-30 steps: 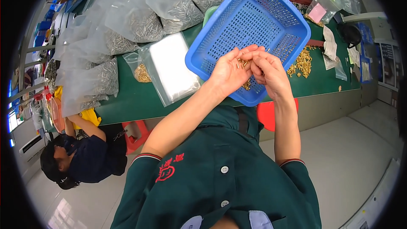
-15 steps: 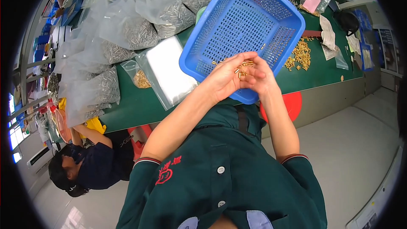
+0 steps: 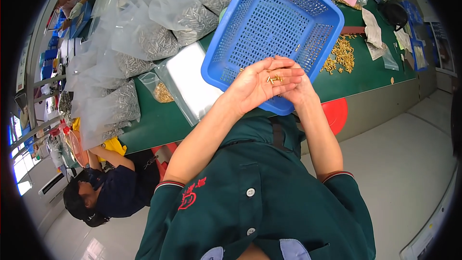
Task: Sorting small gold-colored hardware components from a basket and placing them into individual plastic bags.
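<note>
Over the near side of the blue basket (image 3: 269,24), the left hand (image 3: 257,85) had opened flatter than before, baring the small brass pieces (image 3: 275,79) near its finger bases for handling, while the right hand (image 3: 304,92) had shifted underneath, its hold too hidden to tell.

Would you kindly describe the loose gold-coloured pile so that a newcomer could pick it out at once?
On the green tabletop, find the big blue basket. Just to its right lies the pile of small gold-coloured pieces, loose on the surface, unlike those in the small clear bag to the basket's left.
</note>
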Demonstrator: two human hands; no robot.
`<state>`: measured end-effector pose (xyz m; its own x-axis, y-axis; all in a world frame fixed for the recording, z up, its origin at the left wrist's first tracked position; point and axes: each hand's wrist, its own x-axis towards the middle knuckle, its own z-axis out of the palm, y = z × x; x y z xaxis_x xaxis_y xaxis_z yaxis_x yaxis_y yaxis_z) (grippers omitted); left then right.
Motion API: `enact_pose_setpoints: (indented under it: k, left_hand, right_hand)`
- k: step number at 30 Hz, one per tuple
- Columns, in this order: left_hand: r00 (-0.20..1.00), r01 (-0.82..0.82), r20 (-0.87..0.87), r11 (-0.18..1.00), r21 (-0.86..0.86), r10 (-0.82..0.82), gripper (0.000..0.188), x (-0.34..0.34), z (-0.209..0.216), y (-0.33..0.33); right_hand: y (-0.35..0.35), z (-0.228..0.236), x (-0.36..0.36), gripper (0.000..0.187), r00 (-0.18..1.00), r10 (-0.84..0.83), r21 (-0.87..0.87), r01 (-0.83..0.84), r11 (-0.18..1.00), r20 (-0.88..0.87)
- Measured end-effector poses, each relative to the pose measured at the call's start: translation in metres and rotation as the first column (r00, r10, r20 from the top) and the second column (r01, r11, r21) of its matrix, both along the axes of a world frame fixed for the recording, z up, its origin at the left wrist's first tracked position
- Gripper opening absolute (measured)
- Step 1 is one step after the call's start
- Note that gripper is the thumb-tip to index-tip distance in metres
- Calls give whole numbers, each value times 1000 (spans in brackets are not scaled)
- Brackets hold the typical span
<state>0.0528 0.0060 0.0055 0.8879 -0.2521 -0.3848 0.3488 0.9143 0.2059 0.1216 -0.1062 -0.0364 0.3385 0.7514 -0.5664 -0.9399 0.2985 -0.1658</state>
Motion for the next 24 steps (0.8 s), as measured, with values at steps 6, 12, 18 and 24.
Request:
enact_pose_setpoints:
  k: [6,12,18,24]
  left_hand:
    - [997,-77,-26,984,-158,74,43,0,4,4]
    - [995,-90,22,972,-215,96,51,-2,5,7]
    - [994,-78,59,977,-200,91,53,-3,5,8]
    - [995,-57,72,990,-130,66,48,-5,9,10]
  right_hand:
    - [-4,7,0,20,989,35,-167,-11,986,142]
    - [-7,-7,0,19,996,22,-202,-3,979,91]
    - [-7,-3,-2,20,994,33,-221,-10,975,101]
    - [-8,-2,-3,20,993,34,-172,-14,985,113]
